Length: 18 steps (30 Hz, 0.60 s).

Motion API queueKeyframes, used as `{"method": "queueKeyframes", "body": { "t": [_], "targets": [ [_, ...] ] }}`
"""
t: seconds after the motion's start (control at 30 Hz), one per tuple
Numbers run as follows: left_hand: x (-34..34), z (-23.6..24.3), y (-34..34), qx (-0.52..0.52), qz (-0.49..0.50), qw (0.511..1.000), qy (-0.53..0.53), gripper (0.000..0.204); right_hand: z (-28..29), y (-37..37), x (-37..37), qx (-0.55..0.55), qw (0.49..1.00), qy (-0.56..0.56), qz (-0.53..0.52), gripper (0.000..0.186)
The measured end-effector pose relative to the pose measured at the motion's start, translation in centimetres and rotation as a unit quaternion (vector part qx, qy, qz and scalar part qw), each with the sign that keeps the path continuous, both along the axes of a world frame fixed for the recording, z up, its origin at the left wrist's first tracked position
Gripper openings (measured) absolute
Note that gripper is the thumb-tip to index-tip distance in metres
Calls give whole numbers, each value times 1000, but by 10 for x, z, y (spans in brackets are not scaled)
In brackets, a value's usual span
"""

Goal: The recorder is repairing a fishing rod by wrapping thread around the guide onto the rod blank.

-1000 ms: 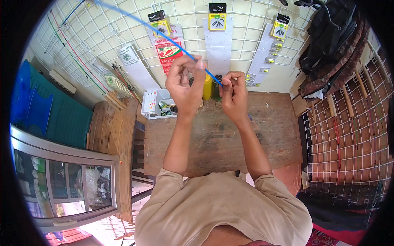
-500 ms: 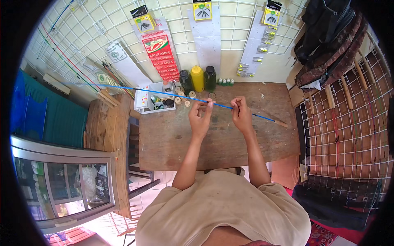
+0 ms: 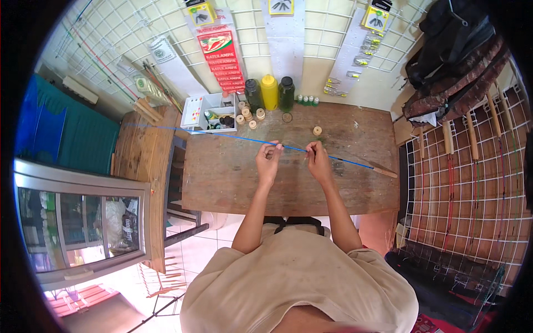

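1. The wide fisheye head camera looks down and forward over the wooden table (image 3: 222, 177).
2. The shirt (image 3: 300, 269) bounds the near side, close below the lens.
3. The left hand (image 3: 268, 161) and right hand (image 3: 318, 161) lie mid-view, farther off.
4. A wire-grid wall (image 3: 319, 50) bounds the far side; a glazed cabinet (image 3: 83, 227), left; a wire rack (image 3: 444, 205), right.

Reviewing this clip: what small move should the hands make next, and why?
Probably steady the blue rod with the left hand and turn it slightly with the right hand: the fingertips of both hands are at the rod, close together, and its tan handle extends rightward, ungripped.
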<state>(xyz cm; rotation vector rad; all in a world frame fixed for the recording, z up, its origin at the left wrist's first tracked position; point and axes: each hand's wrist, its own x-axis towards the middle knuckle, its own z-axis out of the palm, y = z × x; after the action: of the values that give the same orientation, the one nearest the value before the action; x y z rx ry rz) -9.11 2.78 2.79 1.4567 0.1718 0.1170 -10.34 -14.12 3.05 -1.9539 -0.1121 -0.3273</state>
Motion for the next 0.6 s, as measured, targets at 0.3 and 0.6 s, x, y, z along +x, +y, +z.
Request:
{"method": "queueKeyframes", "body": {
  "t": [0.3,0.6],
  "targets": [
    [-9,30,65,466,129,856,-186,24,-29,18,4,-99,994,52,-17,9],
    [41,-17,175,595,-118,769,-204,19,-46,79,14,-178,980,64,-58,7]
  ]
}}
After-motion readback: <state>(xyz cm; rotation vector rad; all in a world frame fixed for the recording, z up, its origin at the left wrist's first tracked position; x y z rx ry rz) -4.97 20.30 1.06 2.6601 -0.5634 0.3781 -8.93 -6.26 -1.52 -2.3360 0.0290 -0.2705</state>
